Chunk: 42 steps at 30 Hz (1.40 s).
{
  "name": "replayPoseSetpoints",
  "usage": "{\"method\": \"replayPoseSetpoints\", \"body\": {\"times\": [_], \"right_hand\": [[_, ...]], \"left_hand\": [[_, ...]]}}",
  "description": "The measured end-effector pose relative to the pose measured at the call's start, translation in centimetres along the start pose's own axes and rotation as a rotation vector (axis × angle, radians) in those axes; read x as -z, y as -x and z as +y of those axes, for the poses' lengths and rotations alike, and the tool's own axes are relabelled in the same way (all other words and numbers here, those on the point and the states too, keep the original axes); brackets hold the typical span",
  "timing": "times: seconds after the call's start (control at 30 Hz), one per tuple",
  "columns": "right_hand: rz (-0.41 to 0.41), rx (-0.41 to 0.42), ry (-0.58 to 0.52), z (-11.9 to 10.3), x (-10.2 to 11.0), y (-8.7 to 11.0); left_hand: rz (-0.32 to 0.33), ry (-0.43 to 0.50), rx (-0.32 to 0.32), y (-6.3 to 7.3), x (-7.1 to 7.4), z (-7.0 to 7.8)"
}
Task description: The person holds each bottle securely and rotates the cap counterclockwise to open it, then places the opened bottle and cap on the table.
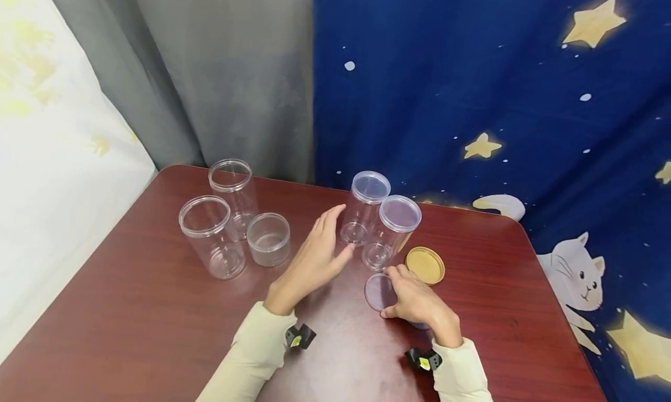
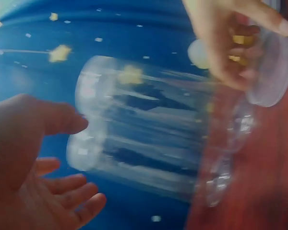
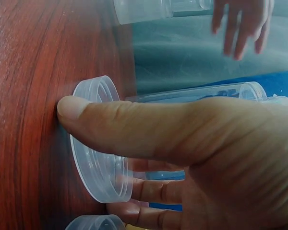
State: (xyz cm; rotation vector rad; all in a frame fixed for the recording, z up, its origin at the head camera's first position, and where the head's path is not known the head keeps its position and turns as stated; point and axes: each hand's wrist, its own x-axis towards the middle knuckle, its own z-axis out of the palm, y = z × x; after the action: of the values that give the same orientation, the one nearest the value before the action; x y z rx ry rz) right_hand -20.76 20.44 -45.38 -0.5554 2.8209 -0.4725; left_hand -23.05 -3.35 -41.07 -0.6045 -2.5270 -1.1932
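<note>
A clear lid (image 1: 376, 292) sits low over the right half of the bench (image 1: 335, 367), just in front of the nearer capped jar (image 1: 390, 233); the right hand (image 1: 421, 302) grips it by the rim, thumb on one side and fingers curled on the other; whether the lid touches the wood I cannot tell. The left hand (image 1: 313, 261) holds nothing, its fingers spread and loosely extended, just beside the farther capped jar (image 1: 362, 212); contact there is unclear. A gold lid (image 1: 425, 265) lies beyond the right hand; another clear lid (image 3: 97, 223) shows partly at the right wrist view's lower edge. On the bench's left stand two tall clear jars (image 1: 217, 244) and a short clear tub (image 1: 269, 240); behind hang a grey curtain (image 1: 236, 70) and a starry blue one (image 1: 419, 99).
</note>
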Motion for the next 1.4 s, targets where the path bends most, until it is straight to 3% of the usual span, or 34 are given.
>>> {"method": "replayPoseSetpoints", "body": {"times": [0.2, 0.37, 0.7, 1.13, 1.4], "right_hand": [[-0.008, -0.003, 0.002, -0.1, -0.2, 0.1], [-0.001, -0.011, 0.003, 0.0, -0.2, 0.1], [-0.001, -0.018, 0.008, 0.1, -0.1, 0.1], [0.004, -0.011, 0.007, 0.2, -0.3, 0.0], [0.003, -0.020, -0.001, 0.3, -0.3, -0.1]], "left_hand": [[0.006, 0.121, 0.219, -1.8, -2.7, -1.7], [-0.009, 0.158, 0.296, -3.2, -4.1, -2.9], [-0.077, 0.147, 0.260, -5.0, -5.6, -3.8], [-0.033, 0.204, 0.287, -5.9, -7.2, -4.6], [-0.034, 0.192, 0.298, -6.0, -7.3, -5.0]]}}
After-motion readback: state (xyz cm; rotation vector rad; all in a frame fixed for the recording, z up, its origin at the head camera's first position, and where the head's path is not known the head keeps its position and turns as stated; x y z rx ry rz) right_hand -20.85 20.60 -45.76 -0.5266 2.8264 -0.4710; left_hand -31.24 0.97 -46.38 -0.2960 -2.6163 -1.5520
